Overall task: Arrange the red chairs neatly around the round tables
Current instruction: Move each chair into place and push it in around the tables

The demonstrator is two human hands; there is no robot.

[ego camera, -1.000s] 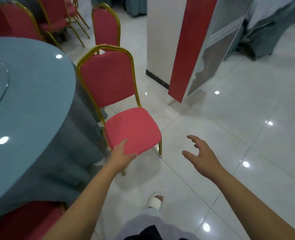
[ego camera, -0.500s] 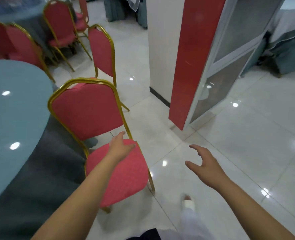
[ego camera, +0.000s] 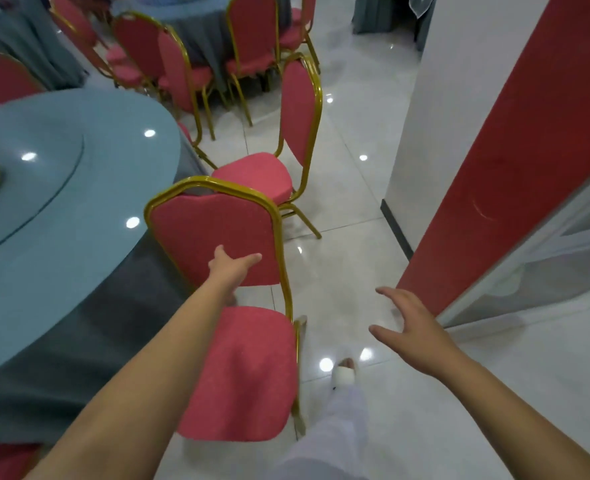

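The nearest red chair [ego camera: 214, 233] with a gold frame stands beside the round blue table [ego camera: 72, 209], its seat pointing toward me and its backrest away. My left hand [ego camera: 233, 266] stretches over the seat, fingers apart, against the front of the backrest and not closed on it. My right hand [ego camera: 411, 327] hovers open over the floor to the chair's right, holding nothing. A second red chair [ego camera: 298, 109] stands just beyond, its seat turned toward the table.
A white and red pillar [ego camera: 487, 161] stands close on the right, leaving a narrow tiled aisle. Several more red chairs [ego camera: 179, 71] crowd around another draped table [ego camera: 203, 32] at the back. My foot [ego camera: 344, 374] is on the floor by the near chair's leg.
I have stepped forward alongside the near chair. My left hand has gone from the seat's front edge, across the seat, up to the backrest. My right hand stays open.
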